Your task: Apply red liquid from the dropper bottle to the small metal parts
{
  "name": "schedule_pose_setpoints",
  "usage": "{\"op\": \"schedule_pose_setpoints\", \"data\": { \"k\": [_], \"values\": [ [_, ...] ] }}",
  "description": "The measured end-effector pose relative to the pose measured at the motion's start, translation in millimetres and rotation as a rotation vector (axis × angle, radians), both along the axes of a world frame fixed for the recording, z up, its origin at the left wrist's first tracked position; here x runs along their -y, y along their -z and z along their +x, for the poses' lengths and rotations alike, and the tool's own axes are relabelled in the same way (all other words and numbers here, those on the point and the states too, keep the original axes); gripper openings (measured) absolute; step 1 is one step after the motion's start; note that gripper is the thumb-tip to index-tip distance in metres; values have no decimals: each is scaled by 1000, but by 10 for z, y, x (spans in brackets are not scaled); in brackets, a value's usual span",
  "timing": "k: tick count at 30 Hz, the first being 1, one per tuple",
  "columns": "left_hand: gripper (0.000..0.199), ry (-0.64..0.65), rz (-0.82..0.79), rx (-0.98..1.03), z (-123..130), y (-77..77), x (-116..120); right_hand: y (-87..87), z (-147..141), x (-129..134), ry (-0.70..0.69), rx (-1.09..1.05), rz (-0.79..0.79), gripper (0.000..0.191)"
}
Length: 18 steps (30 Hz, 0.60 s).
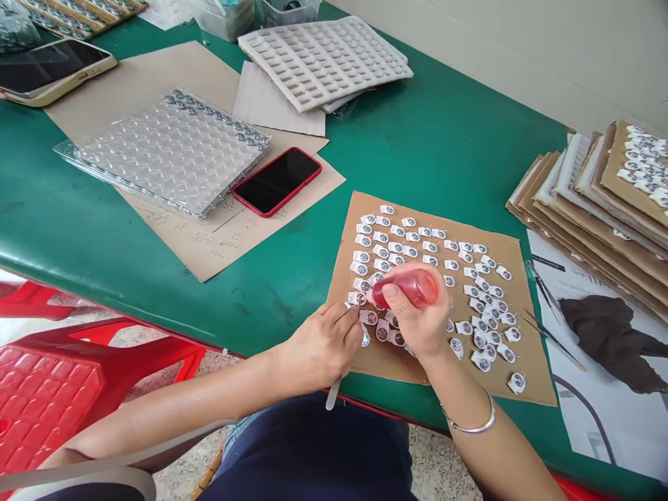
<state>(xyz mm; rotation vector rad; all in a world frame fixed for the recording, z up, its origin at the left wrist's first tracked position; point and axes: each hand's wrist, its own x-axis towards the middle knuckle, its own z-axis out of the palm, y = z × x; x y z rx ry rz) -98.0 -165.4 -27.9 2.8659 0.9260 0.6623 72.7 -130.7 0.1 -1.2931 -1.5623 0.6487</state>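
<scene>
My right hand (425,320) is wrapped round a small red squeeze bottle (412,287), its narrow tip pointing left at one of the small white pieces. My left hand (326,348) is closed in a pinch beside that tip; a pale flat handle (332,394) sticks out below its palm, and what the fingertips pinch is too small to make out. Several white pieces with round dark-patterned centres (516,382) lie in loose rows on a brown cardboard sheet (443,379) under both hands.
A red-edged phone (277,181) lies beside a clear plastic tray (167,153). White foam trays (326,59) are behind. Stacked cardboard sheets (589,209) stand at right, above tweezers (556,339) and a dark cloth (616,341). Another phone (52,66) is far left; a red stool (46,403) stands below.
</scene>
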Motion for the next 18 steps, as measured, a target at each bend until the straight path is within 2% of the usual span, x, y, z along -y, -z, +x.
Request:
{"op": "schedule_pose_setpoints", "data": {
  "k": [18],
  "values": [
    [12,-8,5,3,9,14,3,18,-10,-11,31,22,20,15]
  ]
}}
